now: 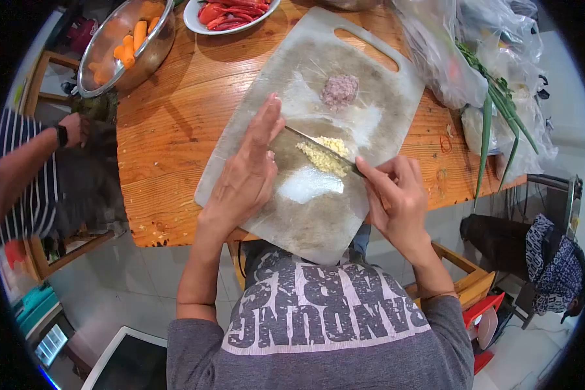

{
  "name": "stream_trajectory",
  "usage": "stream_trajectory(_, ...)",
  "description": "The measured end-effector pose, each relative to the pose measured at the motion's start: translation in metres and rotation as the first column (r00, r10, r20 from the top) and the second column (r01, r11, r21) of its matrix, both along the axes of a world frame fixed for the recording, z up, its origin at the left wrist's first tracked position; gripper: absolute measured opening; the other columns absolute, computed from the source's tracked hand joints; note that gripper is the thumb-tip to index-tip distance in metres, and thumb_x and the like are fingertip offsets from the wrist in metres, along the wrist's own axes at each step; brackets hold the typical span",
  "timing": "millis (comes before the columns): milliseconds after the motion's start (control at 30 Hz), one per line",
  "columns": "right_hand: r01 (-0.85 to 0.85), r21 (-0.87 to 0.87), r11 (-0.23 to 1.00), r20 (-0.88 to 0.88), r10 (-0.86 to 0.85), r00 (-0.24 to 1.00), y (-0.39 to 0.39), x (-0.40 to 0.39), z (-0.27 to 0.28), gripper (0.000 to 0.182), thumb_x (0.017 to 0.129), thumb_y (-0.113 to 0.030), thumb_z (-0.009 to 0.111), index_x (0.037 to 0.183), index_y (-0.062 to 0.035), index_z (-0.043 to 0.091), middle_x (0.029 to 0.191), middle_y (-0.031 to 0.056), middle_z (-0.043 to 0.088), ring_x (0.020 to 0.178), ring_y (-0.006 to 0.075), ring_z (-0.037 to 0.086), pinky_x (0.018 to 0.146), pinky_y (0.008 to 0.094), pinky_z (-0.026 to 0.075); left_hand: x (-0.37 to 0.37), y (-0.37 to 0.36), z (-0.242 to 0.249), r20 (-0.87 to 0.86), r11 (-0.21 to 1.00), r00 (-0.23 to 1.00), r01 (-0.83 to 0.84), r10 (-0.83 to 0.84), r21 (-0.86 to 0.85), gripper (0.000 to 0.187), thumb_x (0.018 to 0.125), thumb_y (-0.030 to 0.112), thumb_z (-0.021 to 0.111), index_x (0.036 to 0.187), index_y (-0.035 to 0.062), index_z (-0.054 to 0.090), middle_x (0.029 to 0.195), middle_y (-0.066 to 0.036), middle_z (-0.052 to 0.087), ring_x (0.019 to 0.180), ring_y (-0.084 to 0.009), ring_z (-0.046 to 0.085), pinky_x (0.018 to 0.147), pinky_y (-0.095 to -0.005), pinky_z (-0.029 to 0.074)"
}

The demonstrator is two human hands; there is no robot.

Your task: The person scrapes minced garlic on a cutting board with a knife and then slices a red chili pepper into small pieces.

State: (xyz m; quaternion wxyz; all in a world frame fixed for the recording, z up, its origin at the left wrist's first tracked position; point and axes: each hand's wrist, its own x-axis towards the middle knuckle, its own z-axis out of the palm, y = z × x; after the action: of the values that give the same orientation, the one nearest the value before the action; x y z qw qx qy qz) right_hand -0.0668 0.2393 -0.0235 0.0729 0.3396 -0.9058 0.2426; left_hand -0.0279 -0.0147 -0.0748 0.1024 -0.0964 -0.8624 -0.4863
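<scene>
My right hand [398, 196] gripped a knife [325, 149] among yellowish choppings [322, 160], concealing its handle; whether my outstretched left hand [242, 170] touched its tip was undetermined. The metal bowl [151, 67] was cut off.

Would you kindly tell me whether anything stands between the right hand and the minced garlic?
Only the knife, held in the right hand and crossing the minced garlic; nothing else visible stands between them.

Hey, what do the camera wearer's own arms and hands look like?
The left hand and right hand are bare, with no gloves or watch visible. Short, dark grey sleeves end near the elbows, leaving both forearms uncovered.
</scene>
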Motion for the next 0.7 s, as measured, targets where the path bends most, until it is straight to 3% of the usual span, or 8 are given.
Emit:
stream_trajectory(133, 0.022, 0.105, 0.994, 0.018, -0.024, 1.000, -0.009, 0.009, 0.021, 0.043, 0.075, 0.001, 0.073, 0.117, -0.0105, 0.072, 0.085, 0.0053, 0.053, 0.078, 0.0230, 0.055, 0.057, 0.0342, 0.045, -0.001, 0.000, 0.001, 0.022, 1.000, 1.000, 0.002, -0.002, -0.011, 0.090, 0.084, -0.016, 0.043, 0.161, 0.0178, 0.012, 0.162, -0.021, 0.028, 0.128, -0.0342, 0.059, 0.106, -0.0448, 0.047)
stream_trajectory(233, 0.047, 0.086, 0.995, 0.115, -0.057, 0.992, -0.012, 0.010, 0.024, 0.041, 0.075, 0.003, 0.075, 0.114, -0.0098, 0.074, 0.081, 0.0073, 0.054, 0.076, 0.0245, 0.054, 0.061, 0.0356, 0.044, -0.001, -0.001, 0.001, 0.044, 1.000, 0.999, -0.007, 0.007, 0.000, 0.089, 0.086, -0.016, 0.042, 0.162, 0.0179, 0.010, 0.160, -0.022, 0.029, 0.128, -0.0347, 0.060, 0.107, -0.0456, 0.046)
stream_trajectory(333, 0.004, 0.135, 0.991, 0.068, -0.013, 0.998, -0.011, 0.013, 0.036, 0.037, 0.077, -0.001, 0.071, 0.114, -0.0088, 0.073, 0.084, 0.0061, 0.052, 0.080, 0.0232, 0.056, 0.059, 0.0355, 0.047, -0.002, 0.000, 0.001, 0.038, 1.000, 0.999, -0.004, 0.004, 0.011, 0.089, 0.086, -0.016, 0.041, 0.162, 0.0178, 0.009, 0.159, -0.024, 0.031, 0.128, -0.0349, 0.060, 0.106, -0.0456, 0.047)
stream_trajectory(500, -0.009, 0.086, 0.996, 0.033, 0.006, 0.999, -0.004, 0.012, -0.001, 0.041, 0.076, 0.000, 0.073, 0.116, -0.0087, 0.072, 0.083, 0.0057, 0.052, 0.078, 0.0219, 0.055, 0.059, 0.0350, 0.046, -0.001, -0.002, -0.003, -0.007, 1.000, 1.000, -0.010, 0.010, 0.009, 0.091, 0.085, -0.017, 0.043, 0.162, 0.0193, 0.010, 0.159, -0.022, 0.031, 0.127, -0.0349, 0.060, 0.103, -0.0443, 0.049)
stream_trajectory(600, 0.013, 0.062, 0.998, 0.040, -0.015, 0.999, -0.008, 0.021, 0.008, 0.045, 0.075, 0.000, 0.074, 0.118, -0.0096, 0.072, 0.083, 0.0052, 0.052, 0.076, 0.0212, 0.054, 0.058, 0.0342, 0.045, -0.003, 0.001, 0.007, 0.066, 0.997, 0.998, 0.010, -0.005, -0.072, 0.092, 0.085, -0.017, 0.043, 0.162, 0.0144, 0.003, 0.162, -0.019, 0.031, 0.134, -0.0323, 0.055, 0.113, -0.0441, 0.041)
stream_trajectory(700, 0.028, 0.032, 0.999, 0.037, -0.029, 0.999, -0.010, 0.021, -0.007, 0.046, 0.074, -0.001, 0.075, 0.119, -0.0103, 0.072, 0.083, 0.0047, 0.053, 0.076, 0.0210, 0.055, 0.058, 0.0339, 0.045, -0.003, 0.000, 0.003, 0.013, 0.993, 1.000, 0.001, 0.001, -0.118, 0.092, 0.085, -0.016, 0.044, 0.162, 0.0144, 0.004, 0.162, -0.018, 0.031, 0.134, -0.0317, 0.055, 0.112, -0.0445, 0.041)
